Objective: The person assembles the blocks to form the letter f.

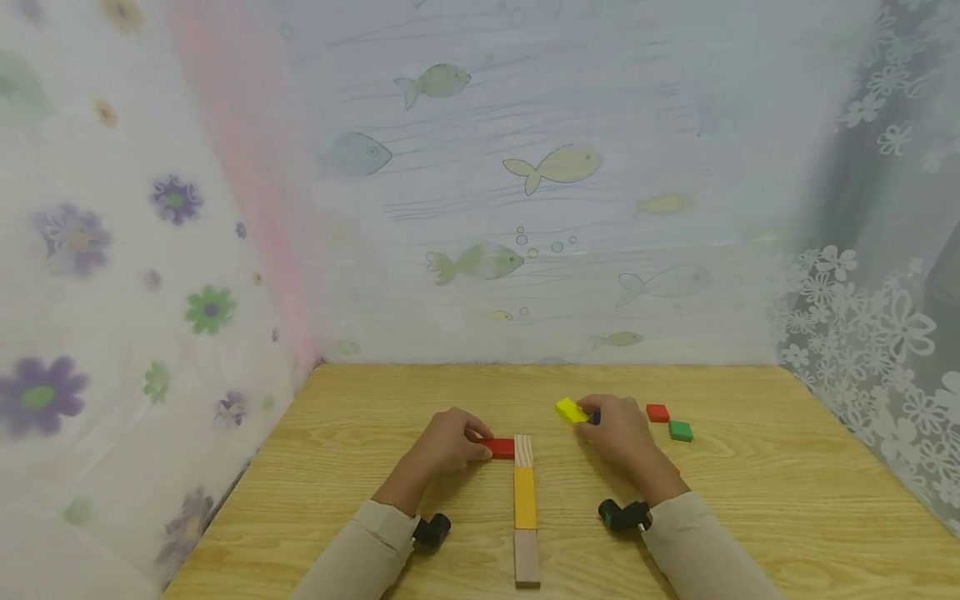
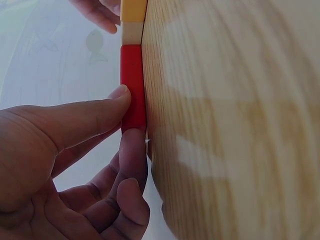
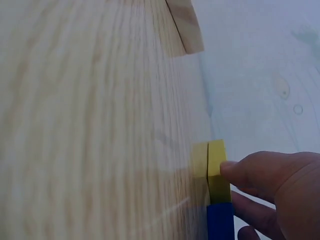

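Across the worktop (image 1: 360,408), the left hand (image 1: 448,442) is pinching the red block (image 1: 502,449), whose long axis is running crosswise to the pale block (image 1: 523,451) it is touching; farther right, the right hand's (image 1: 619,429) fingers are pinching the slanting yellow block (image 1: 569,410).

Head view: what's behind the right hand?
A yellow block and blue block, both partly covered by the right hand. A reddish sliver shows beside the wrist; what it belongs to, and anything else there, is hidden.
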Demonstrator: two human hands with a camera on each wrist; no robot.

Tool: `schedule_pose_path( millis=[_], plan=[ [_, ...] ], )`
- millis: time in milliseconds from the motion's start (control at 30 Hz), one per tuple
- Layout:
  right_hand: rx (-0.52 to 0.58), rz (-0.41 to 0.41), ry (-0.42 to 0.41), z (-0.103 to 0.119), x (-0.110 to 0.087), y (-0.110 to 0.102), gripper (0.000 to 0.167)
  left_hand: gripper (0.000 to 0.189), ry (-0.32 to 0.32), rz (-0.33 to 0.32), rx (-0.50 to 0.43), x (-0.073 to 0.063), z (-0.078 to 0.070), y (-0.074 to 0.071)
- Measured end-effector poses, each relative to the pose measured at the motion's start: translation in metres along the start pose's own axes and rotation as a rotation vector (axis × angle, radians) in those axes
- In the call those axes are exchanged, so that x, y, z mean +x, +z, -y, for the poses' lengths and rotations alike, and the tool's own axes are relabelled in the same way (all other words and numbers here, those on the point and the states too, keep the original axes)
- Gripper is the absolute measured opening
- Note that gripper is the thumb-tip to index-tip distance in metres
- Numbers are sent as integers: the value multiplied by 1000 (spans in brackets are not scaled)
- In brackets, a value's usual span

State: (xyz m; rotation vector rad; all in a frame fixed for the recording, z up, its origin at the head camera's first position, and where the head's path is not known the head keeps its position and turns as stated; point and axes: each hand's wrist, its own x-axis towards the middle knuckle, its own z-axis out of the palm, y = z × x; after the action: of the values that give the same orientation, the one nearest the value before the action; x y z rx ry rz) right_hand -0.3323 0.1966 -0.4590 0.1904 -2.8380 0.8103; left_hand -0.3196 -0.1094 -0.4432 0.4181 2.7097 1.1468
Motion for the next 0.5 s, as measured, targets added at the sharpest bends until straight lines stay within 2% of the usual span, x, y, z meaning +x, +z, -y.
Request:
schedule_pose_path(
  millis=[500],
  plan=[
    [7, 48, 29, -2, 3, 2, 50, 19, 24, 5, 13, 2, 4, 0]
  ],
)
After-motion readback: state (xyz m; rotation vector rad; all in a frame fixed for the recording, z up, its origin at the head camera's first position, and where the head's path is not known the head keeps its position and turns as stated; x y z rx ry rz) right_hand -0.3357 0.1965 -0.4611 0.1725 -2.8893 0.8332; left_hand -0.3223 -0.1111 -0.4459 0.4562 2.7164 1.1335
